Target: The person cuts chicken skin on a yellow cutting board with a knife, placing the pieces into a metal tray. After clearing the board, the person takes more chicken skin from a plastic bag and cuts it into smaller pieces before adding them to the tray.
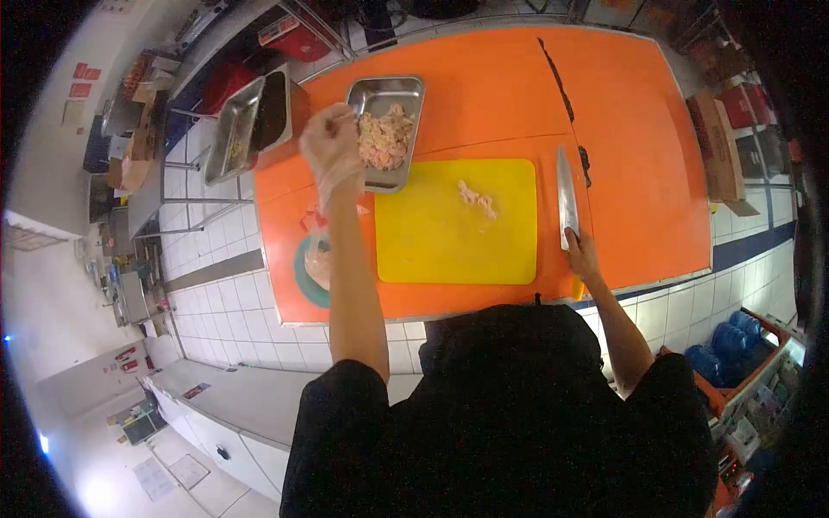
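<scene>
My left hand, in a clear plastic glove, is raised at the left edge of a metal tray that holds chopped pale meat; its fingers are too blurred to read. A large knife is in my right hand, its blade pointing away from me, right of the yellow cutting board. A few pale meat pieces lie on the board's upper part. Left of the board, a plastic bag rests in a teal bowl.
The orange table has a dark crack on its right part. Metal containers stand at its left corner. A cardboard box is beyond the right edge, and blue bottles stand at the lower right.
</scene>
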Demonstrator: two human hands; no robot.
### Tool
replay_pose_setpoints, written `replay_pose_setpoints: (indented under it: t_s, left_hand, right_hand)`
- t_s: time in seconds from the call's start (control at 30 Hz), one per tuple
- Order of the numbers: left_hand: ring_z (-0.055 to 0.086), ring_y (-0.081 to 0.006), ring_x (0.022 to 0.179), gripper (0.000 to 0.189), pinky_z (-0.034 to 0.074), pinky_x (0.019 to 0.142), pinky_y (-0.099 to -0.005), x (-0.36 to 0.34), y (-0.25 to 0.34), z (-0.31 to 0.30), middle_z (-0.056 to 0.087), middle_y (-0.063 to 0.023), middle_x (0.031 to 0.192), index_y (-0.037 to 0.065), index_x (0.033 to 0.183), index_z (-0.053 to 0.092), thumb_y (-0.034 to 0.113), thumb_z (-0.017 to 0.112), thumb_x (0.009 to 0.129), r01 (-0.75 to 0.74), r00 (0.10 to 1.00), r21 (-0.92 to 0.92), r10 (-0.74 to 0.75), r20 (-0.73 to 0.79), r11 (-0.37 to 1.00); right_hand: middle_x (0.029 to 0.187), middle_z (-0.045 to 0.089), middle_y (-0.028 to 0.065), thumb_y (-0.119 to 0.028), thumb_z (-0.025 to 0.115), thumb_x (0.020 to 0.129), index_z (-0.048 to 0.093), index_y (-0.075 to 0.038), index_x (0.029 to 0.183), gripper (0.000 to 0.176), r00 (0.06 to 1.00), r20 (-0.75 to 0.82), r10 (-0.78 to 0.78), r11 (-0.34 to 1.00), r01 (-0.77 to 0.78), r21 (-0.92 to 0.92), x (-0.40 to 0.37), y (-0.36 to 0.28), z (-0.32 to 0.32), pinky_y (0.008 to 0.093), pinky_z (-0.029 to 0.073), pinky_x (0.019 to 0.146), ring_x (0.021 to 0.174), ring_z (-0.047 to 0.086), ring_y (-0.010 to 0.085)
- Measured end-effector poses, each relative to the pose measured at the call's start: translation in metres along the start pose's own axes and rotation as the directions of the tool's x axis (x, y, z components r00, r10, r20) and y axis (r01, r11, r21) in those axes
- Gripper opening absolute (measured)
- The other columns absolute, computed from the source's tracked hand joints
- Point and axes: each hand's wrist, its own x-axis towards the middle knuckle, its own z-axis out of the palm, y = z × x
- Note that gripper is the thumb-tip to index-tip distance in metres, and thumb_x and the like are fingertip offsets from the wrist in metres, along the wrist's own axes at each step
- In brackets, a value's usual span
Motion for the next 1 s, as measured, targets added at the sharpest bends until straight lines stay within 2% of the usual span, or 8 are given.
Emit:
replay_pose_setpoints:
  t_s: [0.07,0.23,0.33,0.53,0.63,0.8,0.87,1.0]
  left_hand:
    - [0.065,-0.0176,0.097,0.023,0.05,0.093,-0.0262,0.025,-0.125,0.022,0.072,-0.0061,0.105,0.007,0.114,0.074,0.014,0.07,0.093,-0.013,0.988,-0.161,0.038,0.152,0.987]
    - [0.068,-0.0252,0.108,0.038,0.055,0.093,-0.0369,-0.052,-0.174,0.115,0.069,-0.0127,0.122,0.009,0.125,0.067,0.033,0.06,0.096,-0.132,0.938,-0.204,0.188,0.29,0.97]
    - [0.068,-0.0234,0.096,0.017,0.056,0.085,-0.0389,-0.128,-0.167,0.141,0.07,-0.0078,0.106,0.008,0.111,0.066,0.016,0.057,0.098,-0.856,0.457,0.196,0.522,0.72,0.479]
    - [0.07,-0.0265,0.086,0.027,0.056,0.083,-0.0436,-0.172,-0.145,0.121,0.073,-0.0164,0.098,0.007,0.1,0.072,0.026,0.054,0.102,-0.08,0.573,0.061,-0.004,0.82,0.995]
    - [0.071,-0.0294,0.083,0.033,0.056,0.08,-0.0456,-0.179,-0.139,0.109,0.074,-0.0176,0.092,0.005,0.096,0.072,0.033,0.055,0.103,-0.077,0.743,0.158,-0.049,0.667,0.984]
    - [0.07,-0.0401,0.094,0.039,0.054,0.083,-0.0506,-0.191,-0.147,0.059,0.073,-0.0213,0.098,0.005,0.099,0.071,0.039,0.052,0.104,-0.074,0.772,0.371,-0.183,0.609,0.926]
    - [0.068,-0.043,0.098,0.041,0.054,0.084,-0.0523,-0.2,-0.163,0.041,0.072,-0.0228,0.101,0.005,0.099,0.071,0.04,0.05,0.104,-0.082,0.754,0.545,-0.306,0.581,0.834]
    - [0.067,-0.0442,0.101,0.044,0.052,0.088,-0.0542,-0.221,-0.183,0.012,0.071,-0.0236,0.108,0.006,0.112,0.068,0.042,0.045,0.105,-0.066,0.712,0.495,-0.307,0.631,0.866]
  right_hand:
    - [0.054,0.046,0.0013,-0.041,0.056,0.106,0.057,-0.005,0.088,0.04,0.986,0.103,0.134,0.99,-0.128,-0.061,-0.001,0.007,-0.004,0.0328,0.037,0.04,0.041,0.048,0.0142]
    - [0.061,0.054,0.0135,-0.039,0.057,0.104,0.062,0.005,0.093,0.045,0.976,0.094,0.198,0.978,-0.19,-0.089,-0.012,-0.053,-0.014,0.0459,0.043,0.054,0.058,0.061,0.0252]
    - [0.058,0.05,0.0088,-0.038,0.056,0.106,0.059,0.003,0.097,0.043,0.99,0.077,0.117,0.992,-0.113,-0.054,-0.009,-0.035,-0.011,0.0404,0.041,0.045,0.049,0.054,0.0208]
    - [0.055,0.045,0.0016,-0.034,0.056,0.107,0.057,-0.001,0.104,0.034,0.997,0.072,0.024,1.0,-0.024,-0.006,-0.004,0.003,-0.005,0.0326,0.038,0.037,0.04,0.046,0.0133]
    - [0.055,0.044,0.0007,-0.034,0.056,0.107,0.058,-0.003,0.105,0.031,0.992,0.103,0.069,0.996,-0.075,0.055,-0.004,-0.007,-0.005,0.0317,0.037,0.036,0.039,0.046,0.012]
    - [0.058,0.051,0.0067,-0.032,0.055,0.107,0.059,-0.001,0.111,0.031,0.971,0.146,0.19,0.982,-0.187,-0.037,-0.009,-0.025,-0.011,0.0359,0.043,0.041,0.044,0.052,0.0157]
    - [0.066,0.058,0.0131,-0.031,0.054,0.106,0.061,0.001,0.097,0.034,0.98,0.102,-0.168,0.979,0.178,-0.102,-0.013,-0.058,-0.007,0.0421,0.048,0.054,0.061,0.065,0.0228]
    - [0.074,0.066,0.0185,-0.034,0.053,0.106,0.062,-0.002,0.11,0.033,0.916,0.357,-0.186,0.964,0.24,-0.115,-0.016,-0.11,0.022,0.0504,0.051,0.061,0.072,0.071,0.0336]
